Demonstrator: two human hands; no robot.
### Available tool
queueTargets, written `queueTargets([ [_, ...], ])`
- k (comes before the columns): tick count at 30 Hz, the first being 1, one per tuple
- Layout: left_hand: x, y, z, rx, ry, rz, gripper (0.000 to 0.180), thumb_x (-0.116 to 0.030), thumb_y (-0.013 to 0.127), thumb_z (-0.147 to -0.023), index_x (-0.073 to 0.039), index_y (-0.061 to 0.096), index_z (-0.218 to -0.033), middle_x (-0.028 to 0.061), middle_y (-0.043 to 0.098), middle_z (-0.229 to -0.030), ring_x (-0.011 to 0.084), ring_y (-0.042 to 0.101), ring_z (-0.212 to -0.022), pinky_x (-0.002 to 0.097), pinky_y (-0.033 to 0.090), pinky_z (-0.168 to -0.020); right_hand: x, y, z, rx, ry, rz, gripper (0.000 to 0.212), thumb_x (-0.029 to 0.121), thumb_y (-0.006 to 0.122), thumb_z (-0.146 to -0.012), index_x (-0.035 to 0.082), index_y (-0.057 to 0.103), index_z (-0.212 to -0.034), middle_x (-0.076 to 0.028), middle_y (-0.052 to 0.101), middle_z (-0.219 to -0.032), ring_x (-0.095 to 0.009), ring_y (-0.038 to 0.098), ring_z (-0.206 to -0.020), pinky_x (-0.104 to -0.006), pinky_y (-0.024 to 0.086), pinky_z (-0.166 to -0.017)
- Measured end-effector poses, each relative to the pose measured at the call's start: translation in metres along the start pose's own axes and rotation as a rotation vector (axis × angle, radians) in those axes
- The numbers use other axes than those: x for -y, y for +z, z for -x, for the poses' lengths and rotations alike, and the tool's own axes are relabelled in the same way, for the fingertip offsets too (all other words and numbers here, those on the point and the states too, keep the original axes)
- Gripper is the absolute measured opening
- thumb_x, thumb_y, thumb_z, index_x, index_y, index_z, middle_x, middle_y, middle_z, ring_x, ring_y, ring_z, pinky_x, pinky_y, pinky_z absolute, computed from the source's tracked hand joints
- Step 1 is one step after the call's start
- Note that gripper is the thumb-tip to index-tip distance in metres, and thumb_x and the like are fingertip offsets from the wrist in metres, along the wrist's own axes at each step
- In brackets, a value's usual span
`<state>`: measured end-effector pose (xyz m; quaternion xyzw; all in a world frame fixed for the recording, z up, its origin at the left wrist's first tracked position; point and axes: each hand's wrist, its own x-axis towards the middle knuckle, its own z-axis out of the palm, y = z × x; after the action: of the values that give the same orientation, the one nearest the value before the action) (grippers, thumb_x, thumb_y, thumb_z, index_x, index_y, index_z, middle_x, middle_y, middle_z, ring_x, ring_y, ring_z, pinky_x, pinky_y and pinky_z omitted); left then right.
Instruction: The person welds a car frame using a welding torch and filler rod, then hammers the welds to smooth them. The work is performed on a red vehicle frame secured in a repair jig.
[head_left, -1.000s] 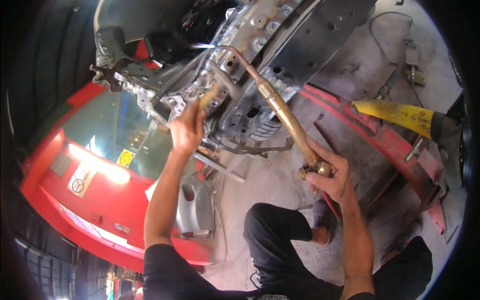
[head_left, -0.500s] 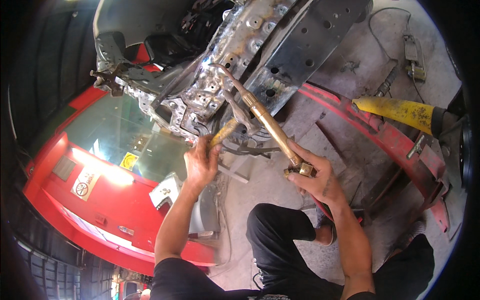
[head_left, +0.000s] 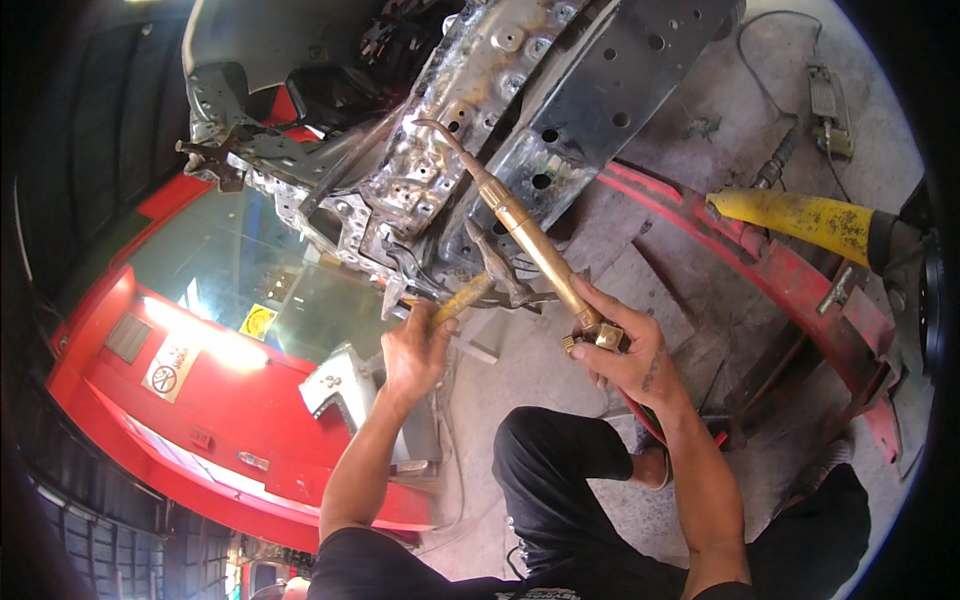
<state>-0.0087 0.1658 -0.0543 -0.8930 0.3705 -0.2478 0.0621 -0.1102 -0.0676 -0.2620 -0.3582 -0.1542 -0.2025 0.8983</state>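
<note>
My left hand (head_left: 415,352) is closed around the yellow handle of a hammer (head_left: 497,268), whose worn metal head hangs below the car's bare body frame (head_left: 425,180). In my right hand (head_left: 632,352) is a brass gas torch (head_left: 532,242), gripped at its valve end, with a red hose running down from it. The torch's thin bent tip points up and to the left, over the frame's scorched, pitted metal. I cannot make out a flame at the tip or whether it touches. A dark beam with round holes (head_left: 600,100) lies along the frame's right side.
At right stand a red steel arm (head_left: 730,240) and a yellow cylinder (head_left: 790,220). A foot pedal (head_left: 823,95) with a hose lies on the floor behind them. To the left are a red panel with glass (head_left: 230,400) and a grey body part (head_left: 405,430).
My left hand has drawn the hammer down and slightly right, away from the frame. The torch in my right hand has shifted only a little, its tip slightly up and left.
</note>
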Motion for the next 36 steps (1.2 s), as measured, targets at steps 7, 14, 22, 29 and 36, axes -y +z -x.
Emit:
queueTargets([
  [7, 0.0, 0.004, 0.003, 0.0, 0.028, -0.005, 0.031, -0.026, 0.076, -0.097, -0.001, 0.065, -0.111, 0.0214, 0.071, -0.077, 0.0419, 0.071, -0.07, 0.0506, 0.054, -0.064, 0.003, 0.003, 0.001, 0.002, -0.007, 0.009, 0.074, -0.003, 0.075, -0.091, 0.013, 0.053, -0.159, -0.002, 0.068, -0.096, -0.005, 0.058, -0.068, -0.0237, 0.049, -0.057],
  [14, -0.004, 0.001, -0.002, 0.007, 0.02, -0.009, 0.029, -0.024, 0.074, -0.098, -0.001, 0.065, -0.111, 0.0218, 0.071, -0.078, 0.0426, 0.07, -0.071, 0.0516, 0.053, -0.065, 0.0, 0.0, 0.001, 0.003, -0.005, -0.007, 0.073, -0.003, 0.076, -0.091, 0.012, 0.054, -0.159, -0.002, 0.068, -0.096, -0.005, 0.058, -0.068, -0.0238, 0.05, -0.057],
  [22, 0.003, -0.004, -0.021, -0.1, -0.001, -0.023, 0.031, -0.029, 0.069, -0.102, 0.0, 0.066, -0.115, 0.0241, 0.072, -0.084, 0.0451, 0.071, -0.078, 0.0517, 0.054, -0.07, 0.003, 0.001, 0.001, -0.021, 0.012, 0.004, 0.073, -0.002, 0.076, -0.091, 0.013, 0.054, -0.159, -0.002, 0.069, -0.096, -0.005, 0.058, -0.067, -0.0239, 0.05, -0.057],
  [29, 0.007, -0.013, -0.042, -0.171, 0.053, -0.046, 0.033, -0.031, 0.068, -0.104, 0.0, 0.066, -0.114, 0.0247, 0.073, -0.088, 0.0443, 0.073, -0.079, 0.0496, 0.055, -0.072, 0.0, 0.0, 0.001, 0.005, -0.003, 0.023, 0.075, -0.005, 0.075, -0.09, 0.012, 0.053, -0.159, -0.002, 0.068, -0.096, -0.006, 0.058, -0.067, -0.0239, 0.05, -0.057],
  [36, 0.008, -0.014, -0.053, -0.153, 0.015, -0.066, 0.037, -0.036, 0.066, -0.107, 0.001, 0.065, -0.115, 0.0245, 0.073, -0.089, 0.043, 0.073, -0.077, 0.0472, 0.055, -0.071, -0.001, -0.003, 0.001, 0.018, -0.019, 0.016, 0.078, -0.008, 0.072, -0.088, 0.01, 0.051, -0.16, -0.004, 0.07, -0.099, -0.007, 0.06, -0.066, -0.0244, 0.051, -0.055],
])
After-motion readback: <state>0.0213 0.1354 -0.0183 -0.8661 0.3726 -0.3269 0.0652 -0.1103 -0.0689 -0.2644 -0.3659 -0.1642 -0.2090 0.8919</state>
